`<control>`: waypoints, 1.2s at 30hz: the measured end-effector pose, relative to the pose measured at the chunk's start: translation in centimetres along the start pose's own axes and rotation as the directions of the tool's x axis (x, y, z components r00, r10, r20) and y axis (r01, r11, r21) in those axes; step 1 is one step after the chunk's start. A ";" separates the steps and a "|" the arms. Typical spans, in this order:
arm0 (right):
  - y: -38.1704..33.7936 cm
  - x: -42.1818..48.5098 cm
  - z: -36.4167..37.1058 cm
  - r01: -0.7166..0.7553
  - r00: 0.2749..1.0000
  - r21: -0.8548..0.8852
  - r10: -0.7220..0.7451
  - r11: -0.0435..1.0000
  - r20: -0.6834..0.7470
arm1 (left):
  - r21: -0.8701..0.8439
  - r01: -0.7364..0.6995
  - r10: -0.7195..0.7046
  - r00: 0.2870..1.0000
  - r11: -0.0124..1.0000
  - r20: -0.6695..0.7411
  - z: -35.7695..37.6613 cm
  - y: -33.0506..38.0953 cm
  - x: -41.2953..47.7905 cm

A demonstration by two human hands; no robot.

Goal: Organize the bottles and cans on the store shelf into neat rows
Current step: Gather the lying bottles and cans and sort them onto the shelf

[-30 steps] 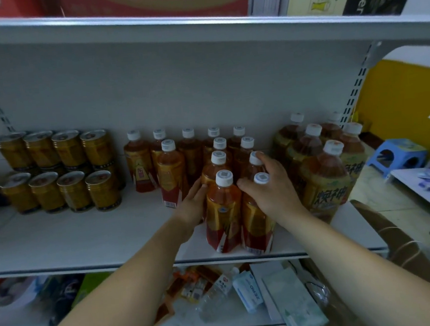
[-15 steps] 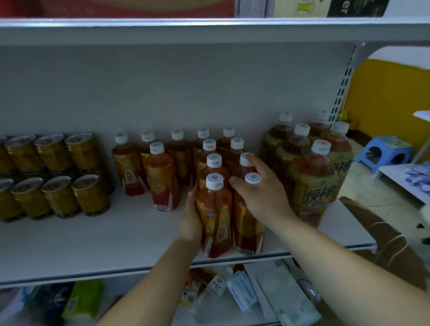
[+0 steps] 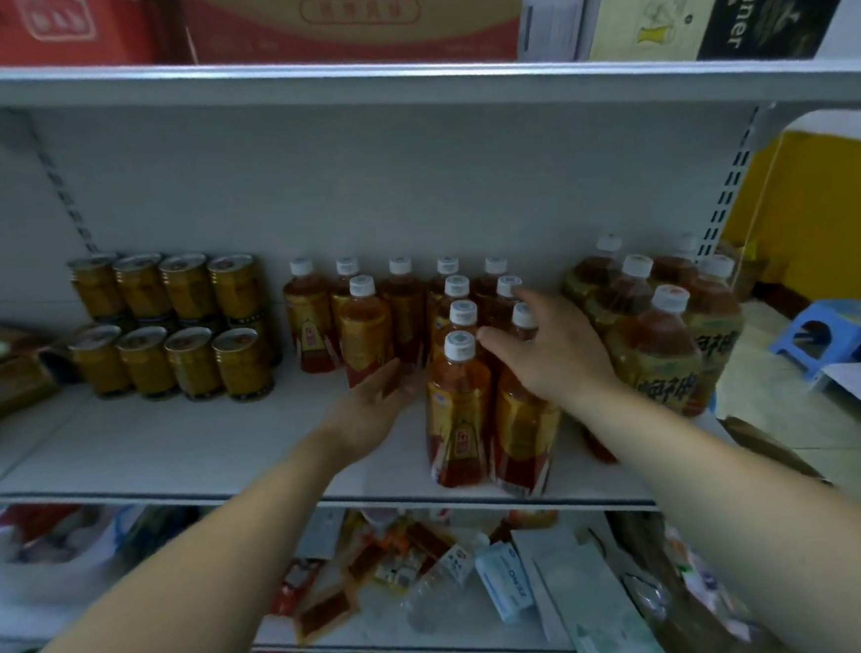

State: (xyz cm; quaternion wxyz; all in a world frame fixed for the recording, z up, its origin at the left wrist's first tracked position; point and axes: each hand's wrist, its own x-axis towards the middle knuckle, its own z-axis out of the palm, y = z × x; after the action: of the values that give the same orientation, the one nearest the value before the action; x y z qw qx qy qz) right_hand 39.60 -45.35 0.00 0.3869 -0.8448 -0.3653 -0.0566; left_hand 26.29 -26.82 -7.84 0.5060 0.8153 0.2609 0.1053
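Observation:
Several small tea bottles with white caps (image 3: 458,406) stand in rows on the white shelf (image 3: 169,439); two columns reach the front edge. My left hand (image 3: 373,408) is flat and open, palm turned toward the front left bottle and just apart from it. My right hand (image 3: 549,353) lies with spread fingers over the front right bottle (image 3: 524,432), hiding its cap, and reaches the caps behind it. Gold cans (image 3: 191,324) are stacked two high at the left. Larger tea bottles (image 3: 662,354) stand at the right.
Cardboard boxes (image 3: 352,13) fill the shelf above. The lower shelf holds loose packets and a lying water bottle (image 3: 438,578). A blue stool (image 3: 836,335) stands on the floor to the right. Bags (image 3: 4,365) lie at the far left.
My left hand has come off the front left bottle and moved a little left, fingers now open. My right hand has loosened and spread over the caps. The view has shifted right.

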 end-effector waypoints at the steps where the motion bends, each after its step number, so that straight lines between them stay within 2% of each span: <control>1: -1.0 0.8 -0.1 0.033 0.998 -0.080 -0.029 0.996 0.059 | 0.080 -0.021 0.020 1.000 0.997 0.015 -1.3 0.0 -0.8; 4: -3.9 2.9 0.9 0.077 0.975 -0.220 -0.027 0.972 0.222 | 0.367 -0.066 0.065 0.998 0.928 0.017 -5.2 0.4 -2.7; 6: -6.9 3.8 2.9 0.103 0.954 -0.258 -0.022 0.961 0.300 | 0.492 -0.067 0.081 0.997 0.868 -0.006 -8.7 -0.1 -4.2; 11: -16.4 4.7 10.8 0.292 0.904 -0.281 -0.167 0.914 0.394 | 0.588 0.018 0.054 0.993 0.809 -0.104 -18.9 -3.5 -9.0; 14: -22.0 4.7 16.1 0.346 0.868 -0.275 -0.195 0.897 0.456 | 0.671 0.078 0.028 0.989 0.738 -0.147 -25.3 -6.9 -11.8; 19: -31.3 4.0 25.2 0.444 0.813 -0.262 -0.262 0.857 0.521 | 0.739 0.184 -0.033 0.976 0.648 -0.214 -36.3 -13.2 -17.4; 23: -36.8 3.5 31.3 0.451 0.778 -0.230 -0.253 0.862 0.575 | 0.693 0.280 -0.126 0.956 0.664 -0.266 -42.9 -18.0 -20.6; 25: -38.8 3.5 33.9 0.463 0.762 -0.231 -0.251 0.856 0.597 | 0.708 0.311 -0.146 0.947 0.634 -0.286 -45.3 -20.1 -20.9; 30: -42.1 5.2 40.5 0.494 0.719 -0.225 -0.249 0.840 0.648 | 0.746 0.347 -0.170 0.936 0.568 -0.307 -49.4 -24.6 -18.7; 33: -43.0 6.7 45.2 0.540 0.694 -0.265 -0.245 0.799 0.677 | 0.769 0.330 -0.133 0.942 0.547 -0.309 -51.2 -26.6 -15.9; 36: -43.1 8.2 49.5 0.563 0.624 -0.224 -0.231 0.795 0.747 | 0.797 0.292 -0.071 0.951 0.529 -0.301 -53.2 -27.9 -12.8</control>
State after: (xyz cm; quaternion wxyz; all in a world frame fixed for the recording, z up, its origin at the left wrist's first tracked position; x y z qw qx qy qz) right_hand 7.80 12.41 -4.90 -0.0001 -0.7619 -0.6411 0.0924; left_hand -16.63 17.16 -6.45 0.0326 0.9067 0.4203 0.0095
